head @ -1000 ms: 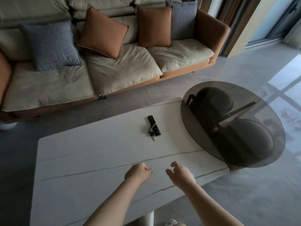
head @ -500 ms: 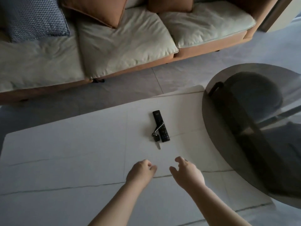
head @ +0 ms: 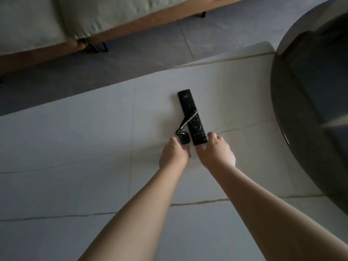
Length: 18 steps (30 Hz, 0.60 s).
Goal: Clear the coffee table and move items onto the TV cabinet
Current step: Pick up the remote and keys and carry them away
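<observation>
A black remote control (head: 190, 113) lies on the white marble coffee table (head: 84, 147), pointing away from me. A black key fob (head: 184, 138) sits against its left side, and the fob's printed strap (head: 188, 122) lies across the remote. My left hand (head: 175, 155) has its fingers curled at the fob's near edge and pinches it. My right hand (head: 216, 151) grips the near end of the remote, thumb on its left and fingers on its right. Both things still rest on the tabletop.
A round dark glass side table (head: 310, 110) overlaps the coffee table's right end, close to my right hand. A sofa (head: 94, 19) with pale cushions and a brown base stands across a strip of grey floor (head: 94, 72) beyond the far edge.
I have leaned in and both hands have moved forward from the table's middle to the remote and the key fob. They were apart and holding nothing; now each one holds its item.
</observation>
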Motion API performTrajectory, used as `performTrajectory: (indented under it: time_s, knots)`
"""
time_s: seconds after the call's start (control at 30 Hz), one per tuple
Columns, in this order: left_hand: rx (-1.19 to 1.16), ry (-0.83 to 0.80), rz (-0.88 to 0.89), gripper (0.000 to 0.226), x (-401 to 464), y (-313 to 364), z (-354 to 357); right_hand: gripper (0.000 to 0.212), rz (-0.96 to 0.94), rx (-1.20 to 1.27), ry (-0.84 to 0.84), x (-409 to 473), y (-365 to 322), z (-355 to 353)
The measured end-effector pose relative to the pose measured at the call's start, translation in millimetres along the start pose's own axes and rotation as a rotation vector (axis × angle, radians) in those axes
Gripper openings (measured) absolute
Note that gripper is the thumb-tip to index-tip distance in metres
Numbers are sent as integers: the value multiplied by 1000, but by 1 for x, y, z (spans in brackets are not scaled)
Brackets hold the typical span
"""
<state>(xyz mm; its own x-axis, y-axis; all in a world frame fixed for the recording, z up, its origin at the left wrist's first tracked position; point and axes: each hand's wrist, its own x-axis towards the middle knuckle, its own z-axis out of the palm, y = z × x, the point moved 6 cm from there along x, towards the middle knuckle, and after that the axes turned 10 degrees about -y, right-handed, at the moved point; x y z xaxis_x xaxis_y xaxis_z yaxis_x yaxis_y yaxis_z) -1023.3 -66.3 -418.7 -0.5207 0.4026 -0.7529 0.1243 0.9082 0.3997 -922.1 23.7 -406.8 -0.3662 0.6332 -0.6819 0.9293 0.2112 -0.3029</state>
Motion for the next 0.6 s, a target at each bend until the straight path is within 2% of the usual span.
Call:
performTrajectory:
  time_s: [0.07,0.23,0.37,0.47,0.6]
  knots:
    - [-19,18,-7,37,11,2,2,39,9,11,46,8,-1,1]
    - [1,64,-40,46,27,4,1,50,-32,-47,122,23,-10,2]
    - [86,94,-37,43,32,6,0,47,-56,-71,145,29,-17,3]
    - [76,62,-54,40,33,2,1,50,-52,-113,131,29,-16,7]
    - [13,-26,-57,34,30,-8,8,51,-26,-43,71,24,-8,14]
